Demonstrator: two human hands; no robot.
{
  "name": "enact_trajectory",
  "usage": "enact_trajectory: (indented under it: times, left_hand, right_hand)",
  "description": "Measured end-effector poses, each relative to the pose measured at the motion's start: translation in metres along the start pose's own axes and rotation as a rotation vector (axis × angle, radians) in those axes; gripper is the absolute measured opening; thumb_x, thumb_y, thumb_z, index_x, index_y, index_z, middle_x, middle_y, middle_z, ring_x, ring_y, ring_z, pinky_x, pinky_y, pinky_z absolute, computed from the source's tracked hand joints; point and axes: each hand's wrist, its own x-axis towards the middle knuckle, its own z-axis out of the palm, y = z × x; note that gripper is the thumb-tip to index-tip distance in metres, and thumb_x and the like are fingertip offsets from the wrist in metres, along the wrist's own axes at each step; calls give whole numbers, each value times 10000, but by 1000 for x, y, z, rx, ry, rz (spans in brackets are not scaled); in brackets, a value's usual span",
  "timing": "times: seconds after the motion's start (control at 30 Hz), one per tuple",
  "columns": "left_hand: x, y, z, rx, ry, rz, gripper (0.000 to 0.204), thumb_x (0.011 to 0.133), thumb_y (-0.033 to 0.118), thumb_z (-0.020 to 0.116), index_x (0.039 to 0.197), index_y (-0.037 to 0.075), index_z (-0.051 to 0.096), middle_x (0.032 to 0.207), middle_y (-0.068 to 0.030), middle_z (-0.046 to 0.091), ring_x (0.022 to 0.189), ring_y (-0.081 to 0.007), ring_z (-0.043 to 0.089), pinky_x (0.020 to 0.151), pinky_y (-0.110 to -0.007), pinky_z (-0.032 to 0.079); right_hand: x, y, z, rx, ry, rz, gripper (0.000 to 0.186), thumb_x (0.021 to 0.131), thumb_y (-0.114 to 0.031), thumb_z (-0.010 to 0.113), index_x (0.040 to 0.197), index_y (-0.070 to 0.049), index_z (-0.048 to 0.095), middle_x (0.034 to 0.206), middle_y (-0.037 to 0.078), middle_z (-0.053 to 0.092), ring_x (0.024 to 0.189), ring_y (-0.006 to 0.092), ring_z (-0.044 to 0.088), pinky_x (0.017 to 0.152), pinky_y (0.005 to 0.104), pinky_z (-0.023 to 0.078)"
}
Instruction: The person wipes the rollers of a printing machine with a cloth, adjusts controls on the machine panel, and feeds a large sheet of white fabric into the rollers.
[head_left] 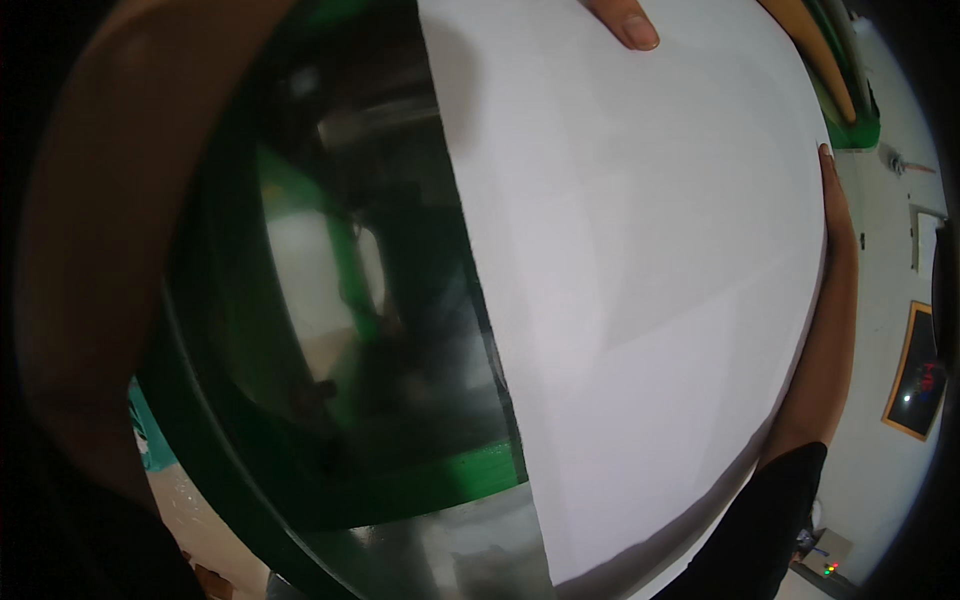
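A large white sheet (650, 270) covers the right half of a glossy green panel with a dark reflective middle (360, 380). One digit of my left hand (625, 25) rests on the sheet near the top; its other fingers are out of view, and the left forearm rises along the left side. My right hand (832, 185) grips the right edge of the sheet, its fingers mostly hidden.
At the right, beyond a green item with a tan curved piece (835, 70), are a pale surface, a dark wood-framed board (910, 370) and a box (830, 545). A teal item (150, 430) shows at the lower left.
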Motion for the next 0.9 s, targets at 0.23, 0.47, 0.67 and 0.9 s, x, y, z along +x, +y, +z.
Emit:
enact_trajectory:
  times: [0.23, 0.47, 0.67, 0.9]
  left_hand:
    - [-6, -3, -17, -36, -10, -21, 1413, 636, 726, 871, 1683, 54, 202, 1740, -261, 121, 1614, -435, 125, 1268, -578, 160]
    - [1, -12, -23, -65, -35, 13, 1418, 650, 742, 860, 1686, 47, 186, 1747, -259, 99, 1620, -428, 114, 1278, -553, 157]
    - [3, -38, -25, -113, -70, 1, 1423, 661, 755, 851, 1689, 42, 171, 1752, -257, 80, 1624, -421, 104, 1287, -530, 155]
    - [-6, -45, -27, -151, -71, 9, 1430, 675, 770, 840, 1692, 35, 154, 1759, -255, 57, 1630, -414, 93, 1297, -505, 152]
  right_hand:
    - [-20, -20, -11, 80, -12, 8, 785, 1089, -601, 312, 1663, -67, 325, 1720, 160, 322, 1574, 316, 316, 1283, 408, 246]
    - [-31, -30, -23, 217, -65, 93, 843, 1080, -655, 319, 1664, -48, 319, 1717, 158, 333, 1573, 302, 325, 1279, 395, 251]
    - [-1, -63, -12, 327, -130, 125, 895, 1072, -701, 324, 1665, -31, 314, 1714, 157, 341, 1572, 291, 334, 1276, 383, 255]
    - [20, -34, -6, 256, -105, 85, 926, 1054, -743, 332, 1675, -56, 305, 1705, 153, 359, 1560, 300, 351, 1273, 387, 259]
